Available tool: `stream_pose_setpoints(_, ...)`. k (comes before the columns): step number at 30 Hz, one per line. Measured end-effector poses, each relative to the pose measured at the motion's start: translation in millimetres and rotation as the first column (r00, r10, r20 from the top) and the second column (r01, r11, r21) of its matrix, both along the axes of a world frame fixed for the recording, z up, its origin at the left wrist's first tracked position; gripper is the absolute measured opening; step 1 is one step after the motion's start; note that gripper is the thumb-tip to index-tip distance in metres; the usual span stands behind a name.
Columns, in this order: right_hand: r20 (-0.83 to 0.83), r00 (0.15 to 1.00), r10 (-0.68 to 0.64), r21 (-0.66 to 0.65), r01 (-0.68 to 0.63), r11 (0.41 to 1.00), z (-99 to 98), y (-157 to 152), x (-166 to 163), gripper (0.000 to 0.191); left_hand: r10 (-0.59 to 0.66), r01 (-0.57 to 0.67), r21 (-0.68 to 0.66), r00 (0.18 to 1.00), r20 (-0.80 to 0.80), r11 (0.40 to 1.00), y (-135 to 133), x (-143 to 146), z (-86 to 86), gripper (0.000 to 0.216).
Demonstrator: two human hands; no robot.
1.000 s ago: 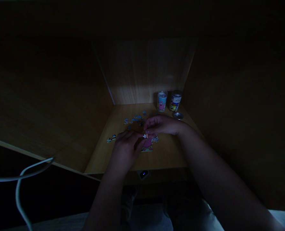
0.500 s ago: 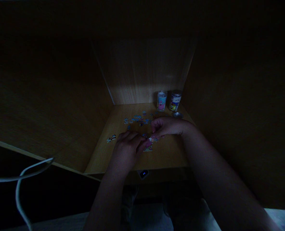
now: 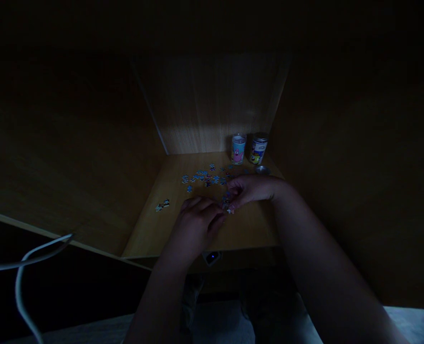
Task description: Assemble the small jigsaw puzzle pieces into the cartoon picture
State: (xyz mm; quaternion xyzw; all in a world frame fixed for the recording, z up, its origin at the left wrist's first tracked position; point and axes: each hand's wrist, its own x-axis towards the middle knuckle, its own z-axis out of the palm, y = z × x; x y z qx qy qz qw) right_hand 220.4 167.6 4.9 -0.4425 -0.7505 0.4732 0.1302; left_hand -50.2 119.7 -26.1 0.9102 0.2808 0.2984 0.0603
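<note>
My right hand (image 3: 251, 188) reaches in from the right with thumb and fingers pinched on a small pale puzzle piece (image 3: 229, 210). Beside it, my left hand (image 3: 199, 220) rests low over the wooden surface (image 3: 183, 239), its fingers curled and the thumb drawn toward them. Whatever lies between the left fingertips is hidden. Several dark patterned puzzle pieces (image 3: 226, 199) lie between the two hands, partly covered by the right fingers. Farther back, several loose bluish puzzle pieces (image 3: 199, 176) are scattered. A small joined group of pieces (image 3: 162, 205) sits to the left.
Two cartoon-printed cans stand at the back right: a can with a pink figure (image 3: 238, 150) and a can with a yellow figure (image 3: 258, 149). A round metal lid (image 3: 262, 169) lies before them. Wooden panels enclose the sides. A white cable (image 3: 20, 286) hangs at left, a small lit device (image 3: 212, 258) below the front edge.
The pale piece in my right fingers has shifted slightly right and down. My left fingertips have drawn a little away from the right ones. The view has shifted slightly.
</note>
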Motion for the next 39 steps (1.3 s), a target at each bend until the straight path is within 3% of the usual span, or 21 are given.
stream_pose_setpoints(14, 0.037, 0.999, -0.025, 0.016, 0.024, 1.0, 0.0, 1.3, -2.8, 0.047, -0.067, 0.065, -0.087, 0.998, -0.014, 0.994, 1.6, 2.1, 1.6, 0.011)
stream_pose_setpoints(17, 0.018, 0.997, -0.081, 0.056, 0.08, 0.995, -2.2, 4.4, -1.8, 0.045, -0.076, 0.075, -0.096, 0.997, -0.004, 0.993, 1.9, 2.5, 1.0, 0.009)
stream_pose_setpoints(25, -0.079, 0.975, -0.208, 0.157, 0.219, 0.963, -8.9, 12.6, -6.9, 0.017, -0.109, 0.109, -0.059, 0.994, 0.001, 0.992, 1.1, 1.5, 3.0, 0.009)
stream_pose_setpoints(39, 0.015, 0.99, -0.142, 0.066, 0.141, 0.988, -6.1, 8.5, -6.9, 0.017, -0.117, 0.115, -0.081, 0.993, -0.019, 0.99, 1.0, 3.3, 1.7, 0.019)
